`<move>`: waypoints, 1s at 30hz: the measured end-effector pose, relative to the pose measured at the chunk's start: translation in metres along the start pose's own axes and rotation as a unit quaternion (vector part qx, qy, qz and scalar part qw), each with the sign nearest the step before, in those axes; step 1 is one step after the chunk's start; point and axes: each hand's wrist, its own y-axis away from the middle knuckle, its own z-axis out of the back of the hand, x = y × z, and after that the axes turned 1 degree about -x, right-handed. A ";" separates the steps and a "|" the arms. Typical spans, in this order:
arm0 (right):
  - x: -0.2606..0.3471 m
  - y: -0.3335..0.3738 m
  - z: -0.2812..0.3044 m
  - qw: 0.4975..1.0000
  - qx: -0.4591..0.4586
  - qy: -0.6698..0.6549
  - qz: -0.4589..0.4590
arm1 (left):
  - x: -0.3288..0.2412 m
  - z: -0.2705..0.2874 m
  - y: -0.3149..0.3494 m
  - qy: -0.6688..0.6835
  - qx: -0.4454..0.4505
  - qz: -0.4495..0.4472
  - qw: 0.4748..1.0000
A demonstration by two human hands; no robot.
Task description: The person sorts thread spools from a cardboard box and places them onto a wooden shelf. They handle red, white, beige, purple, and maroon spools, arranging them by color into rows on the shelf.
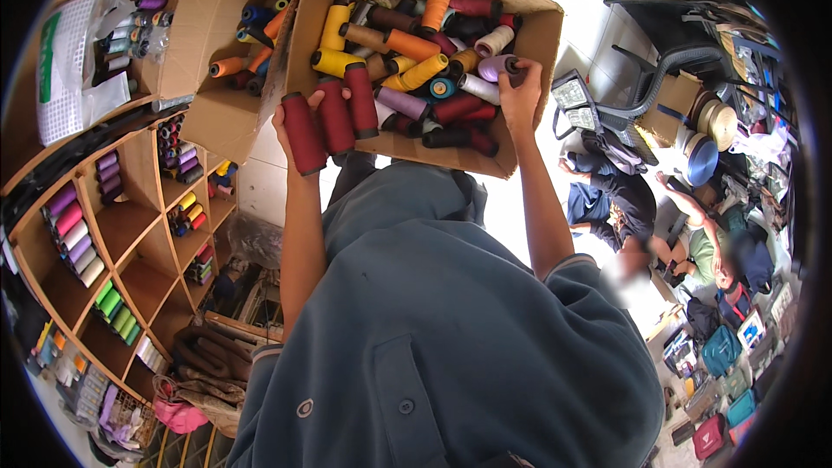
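Note:
My left hand (pixel 282 132) is closed around three dark red thread spools (pixel 332 115), held side by side over the near left edge of an open cardboard box (pixel 299 56). My right hand (pixel 520 97) is at the box's right side, its fingers closed on a dark thread spool (pixel 517 74), mostly covered by the fingers. Beside it lies a lilac spool (pixel 495 68). Heaped in the box are more spools, among them an orange spool (pixel 412 45), a yellow spool (pixel 336 61), a white spool (pixel 478 88) and a purple spool (pixel 401 103).
A second cardboard box (pixel 227 113) with spools adjoins on the left. Wooden cubbyhole shelves (pixel 130 217) with sorted spools stand below it. An office chair (pixel 637 95) is at the right. Two people (pixel 626 208) sit farther right, near bags and rolls of strap.

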 end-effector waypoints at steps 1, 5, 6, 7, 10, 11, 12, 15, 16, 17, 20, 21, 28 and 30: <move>0.008 -0.002 0.003 0.999 -0.010 -0.034 -0.032 | 0.001 0.001 0.001 -0.005 -0.008 -0.004 1.000; 0.016 -0.014 0.002 0.954 -0.028 -0.247 -0.171 | 0.000 0.003 0.005 -0.017 -0.072 -0.011 0.997; 0.019 -0.017 0.001 0.918 -0.018 -0.325 -0.225 | 0.000 0.003 0.006 -0.017 -0.073 -0.013 0.997; 0.024 -0.018 -0.003 0.879 -0.025 -0.402 -0.257 | 0.001 0.003 0.006 -0.016 -0.074 -0.016 0.997; 0.041 -0.025 -0.014 0.652 0.010 -0.659 -0.374 | 0.000 0.006 0.011 -0.006 -0.076 -0.015 0.997; 0.057 -0.024 -0.017 0.646 0.035 -0.659 -0.385 | -0.001 0.007 0.012 -0.001 -0.076 -0.012 0.997; 0.054 -0.023 -0.023 0.675 0.108 -0.623 -0.381 | -0.002 0.008 0.013 0.014 -0.067 -0.009 0.998; 0.059 -0.018 -0.045 0.756 0.284 -0.432 -0.401 | -0.002 0.006 0.016 0.049 -0.039 -0.010 0.998; 0.066 -0.011 -0.055 0.833 0.347 -0.302 -0.307 | -0.003 0.005 0.018 0.053 -0.031 -0.016 0.998; 0.071 -0.002 -0.066 0.881 0.396 -0.163 -0.200 | -0.004 0.004 0.019 0.057 -0.023 -0.022 0.998; 0.098 0.018 -0.088 0.860 0.486 0.149 0.050 | -0.008 0.007 0.026 0.052 -0.025 -0.044 0.997; 0.106 0.022 -0.093 0.825 0.503 0.230 0.118 | -0.010 0.006 0.028 0.052 -0.009 -0.049 0.997; 0.091 0.056 -0.134 0.790 0.497 0.312 0.178 | -0.028 0.002 0.061 0.004 0.050 -0.112 0.992; 0.110 0.057 -0.133 0.767 0.519 0.347 0.149 | -0.034 0.007 0.077 -0.020 0.032 -0.136 0.990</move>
